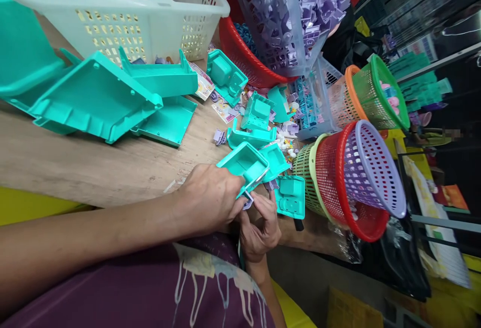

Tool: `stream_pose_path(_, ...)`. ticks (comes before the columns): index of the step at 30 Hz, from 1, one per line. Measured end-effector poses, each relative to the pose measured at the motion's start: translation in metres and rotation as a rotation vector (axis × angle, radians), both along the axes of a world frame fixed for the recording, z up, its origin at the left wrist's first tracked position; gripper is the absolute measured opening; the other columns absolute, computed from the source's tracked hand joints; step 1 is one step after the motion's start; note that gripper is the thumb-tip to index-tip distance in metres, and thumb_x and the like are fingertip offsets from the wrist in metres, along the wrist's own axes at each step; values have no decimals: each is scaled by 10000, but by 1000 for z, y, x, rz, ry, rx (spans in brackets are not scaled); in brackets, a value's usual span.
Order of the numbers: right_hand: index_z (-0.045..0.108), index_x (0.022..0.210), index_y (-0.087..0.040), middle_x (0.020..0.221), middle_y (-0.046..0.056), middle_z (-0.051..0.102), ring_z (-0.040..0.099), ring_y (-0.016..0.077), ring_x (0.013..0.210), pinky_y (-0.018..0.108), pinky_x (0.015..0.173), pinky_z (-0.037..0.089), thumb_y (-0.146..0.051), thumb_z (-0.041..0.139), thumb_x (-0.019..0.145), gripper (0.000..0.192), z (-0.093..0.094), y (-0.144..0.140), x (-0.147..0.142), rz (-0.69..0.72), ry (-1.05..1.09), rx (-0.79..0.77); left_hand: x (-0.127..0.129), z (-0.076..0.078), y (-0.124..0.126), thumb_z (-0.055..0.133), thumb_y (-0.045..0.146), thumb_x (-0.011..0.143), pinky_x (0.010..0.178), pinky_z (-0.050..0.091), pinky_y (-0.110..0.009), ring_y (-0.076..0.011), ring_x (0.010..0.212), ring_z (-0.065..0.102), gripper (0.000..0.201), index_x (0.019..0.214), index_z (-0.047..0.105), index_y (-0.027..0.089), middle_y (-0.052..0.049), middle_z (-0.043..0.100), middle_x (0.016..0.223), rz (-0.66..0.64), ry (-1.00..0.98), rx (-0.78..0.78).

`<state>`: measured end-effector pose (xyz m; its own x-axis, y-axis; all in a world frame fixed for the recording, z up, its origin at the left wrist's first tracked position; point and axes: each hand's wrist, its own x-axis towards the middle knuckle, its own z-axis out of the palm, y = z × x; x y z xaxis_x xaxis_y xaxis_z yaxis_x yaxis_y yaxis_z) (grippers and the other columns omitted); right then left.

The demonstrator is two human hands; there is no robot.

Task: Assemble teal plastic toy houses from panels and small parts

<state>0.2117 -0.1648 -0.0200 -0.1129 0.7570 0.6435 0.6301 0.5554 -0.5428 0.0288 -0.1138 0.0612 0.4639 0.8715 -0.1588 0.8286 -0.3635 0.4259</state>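
My left hand (212,195) is closed around the near edge of a hollow teal plastic toy part (240,160), tilted above the table. A small lilac plastic piece (247,201) sits at that part's near edge, between the fingers of my right hand (261,225). My left thumb is close to the same piece; whether it is fitted into the teal part I cannot tell. Just right of my hands lies a teal moulded tray (290,197). Beyond are a flat teal piece (275,161), a curved teal piece (250,137) and a loose lilac piece (219,137).
Large teal panels (101,92) are stacked on the wooden table (150,162) at left. Behind stands a white crate (143,22) with cream pieces. A clear crate (285,42) of lilac parts rests over a red basket (240,52). Nested baskets (330,172) stand at right.
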Motion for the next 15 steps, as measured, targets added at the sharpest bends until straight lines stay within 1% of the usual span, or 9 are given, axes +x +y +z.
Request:
stream_pose_path(3,642,1125,-178,1037,64,730,693,219,952,647,1105,382,-89,764,794,364,-1,-1,-1,13,-27,5,1,-2,0,476,439,940,572,357,-366,-321,736,685,304,872,671,215,-101,702,749,-34,18,-11)
stream_pose_path(4,641,1123,-182,1040,62,727,691,218,955,643,1107,380,-87,762,795,363,-3,-2,-1,11,-24,-5,0,-5,-1,473,443,943,579,358,-369,-323,742,681,311,878,672,213,-101,696,745,-45,20,26)
stream_pose_path(7,637,1122,-193,1045,63,721,687,217,948,639,1103,372,-116,745,822,328,-9,-2,-3,-22,22,-22,-3,-13,-4,400,458,976,625,377,-387,-320,776,664,372,910,663,204,-107,688,776,-88,2,202)
stream_pose_path(8,634,1123,-196,1046,64,720,686,219,944,637,1099,371,-138,737,836,311,-9,-2,-3,-34,30,-19,-5,-14,-4,389,482,979,631,378,-388,-312,770,658,395,913,659,201,-107,689,789,-113,-9,229)
stream_pose_path(9,631,1124,-199,1043,65,719,683,220,940,629,1093,371,-165,733,847,297,-8,-1,-3,-42,27,-13,-7,-15,-3,394,520,973,626,375,-383,-301,752,652,418,915,655,199,-105,693,799,-143,-16,224)
stream_pose_path(10,628,1122,-203,1035,64,719,678,222,941,617,1087,374,-194,728,857,283,-4,0,-2,-42,9,-11,-9,-14,-1,419,572,953,608,365,-373,-289,726,646,443,919,654,197,-102,697,802,-176,-17,194)
stream_pose_path(12,628,1099,-214,994,53,721,664,227,952,571,1063,393,-246,722,871,249,8,2,2,7,-87,-24,-12,-10,7,492,658,892,553,321,-348,-269,663,634,493,929,661,196,-94,704,781,-226,23,122)
stream_pose_path(14,634,1077,-228,980,54,712,642,233,977,516,1026,421,-293,745,854,257,25,6,6,72,-230,-19,-13,-5,16,556,665,853,514,268,-332,-254,614,621,487,899,681,197,-88,700,734,-277,114,90)
stream_pose_path(15,633,1088,-228,1007,68,704,628,242,1009,496,1013,430,-326,766,834,303,33,8,8,91,-298,-8,-14,-2,20,589,649,839,507,249,-330,-247,596,614,465,862,690,196,-87,694,709,-315,167,88)
